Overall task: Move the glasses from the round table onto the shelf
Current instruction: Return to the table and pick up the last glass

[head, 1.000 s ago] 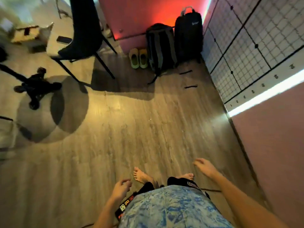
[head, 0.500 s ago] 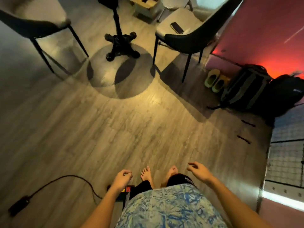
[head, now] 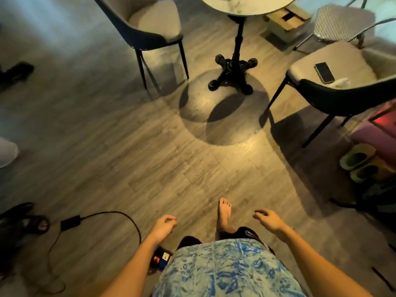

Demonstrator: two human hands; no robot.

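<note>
The round table [head: 246, 5] with a pale marble top and a black pedestal foot [head: 233, 76] stands ahead at the top of the head view; only its near edge shows. No glasses and no shelf are visible. My left hand [head: 162, 227] hangs low in front of me, fingers loosely curled and holding nothing. My right hand [head: 267, 218] is also low, fingers apart and empty. My bare right foot [head: 224, 213] is stepped forward on the wooden floor.
A cushioned chair [head: 150, 24] stands left of the table. Another chair [head: 334, 78] on the right has a phone [head: 324, 72] on its seat. A cable with a power brick [head: 70, 221] lies on the floor at left. Slippers [head: 357, 163] and a bag sit at right.
The view has swung left from the wall and backpacks toward the round table, whose top has come into sight. Both hands stay low and empty. My right foot has stepped forward.
</note>
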